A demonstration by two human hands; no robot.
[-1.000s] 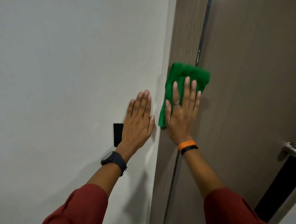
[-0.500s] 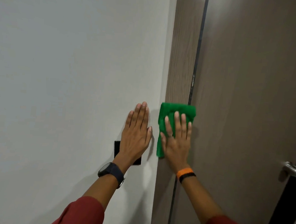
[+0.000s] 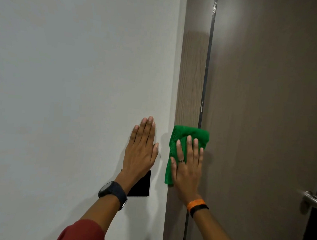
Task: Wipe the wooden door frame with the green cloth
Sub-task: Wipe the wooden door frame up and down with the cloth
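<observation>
Wiping is under way in the head view: the right hand [image 3: 187, 169], fingers flat and slightly spread, presses the green cloth [image 3: 185, 140] against the wooden door frame [image 3: 192, 75], the cloth spanning the frame and lapping over the seam onto the door [image 3: 266, 108]. The left hand [image 3: 142, 150] lies open on the white wall [image 3: 73, 77], fingers together, above a black switch plate [image 3: 141, 187]. Frame above and below the cloth seemingly awaits strokes; how clean it is cannot be told.

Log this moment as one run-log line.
phase: wiping | right hand: flat, pressing green cloth on wooden door frame | left hand: flat on white wall, empty
</observation>
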